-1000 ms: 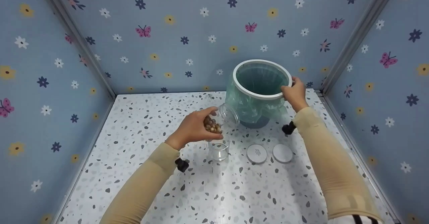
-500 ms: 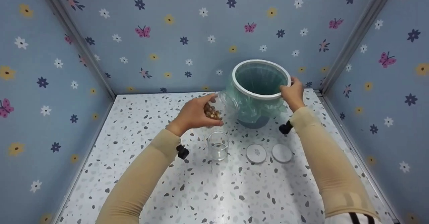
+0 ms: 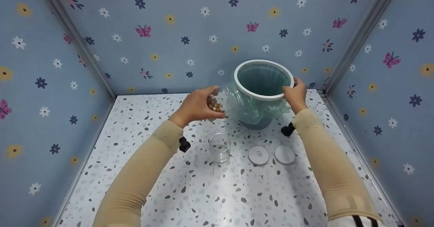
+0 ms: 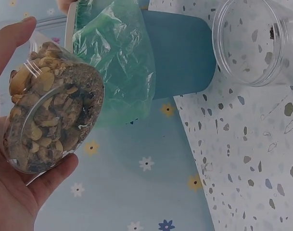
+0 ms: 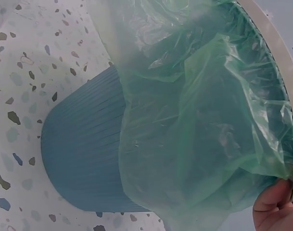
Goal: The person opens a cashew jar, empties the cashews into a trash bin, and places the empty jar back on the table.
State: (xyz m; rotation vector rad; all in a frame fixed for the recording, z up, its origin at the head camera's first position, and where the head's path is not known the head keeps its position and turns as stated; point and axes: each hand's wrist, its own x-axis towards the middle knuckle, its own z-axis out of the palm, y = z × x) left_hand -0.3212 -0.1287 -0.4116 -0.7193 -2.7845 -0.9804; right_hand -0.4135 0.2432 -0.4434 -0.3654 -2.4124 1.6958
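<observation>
My left hand (image 3: 196,106) grips a clear jar (image 4: 52,108) from the side, thumb and fingers spread round its lower part. Tan and brown dried chunks (image 3: 214,104) with dark crumbs lie inside it. The jar is tipped over, its mouth toward the trash can and overlapping the green bag (image 3: 254,110) in the head view. That bag lines a blue trash can (image 4: 177,53) and hangs down its outside. On the far side, my right hand (image 3: 295,94) pinches the can's white rim (image 3: 264,98), with the thumb on top.
A second clear jar (image 3: 220,152) stands lidless on the speckled table, nearer to me than the left hand. Two round white lids (image 3: 258,155) lie flat to its right. Flowered blue panels (image 3: 203,26) enclose the table at the back and both sides.
My left hand has carried the filled jar away from me, from over the second jar to beside the trash can's bag. The right hand has kept its hold on the rim.
</observation>
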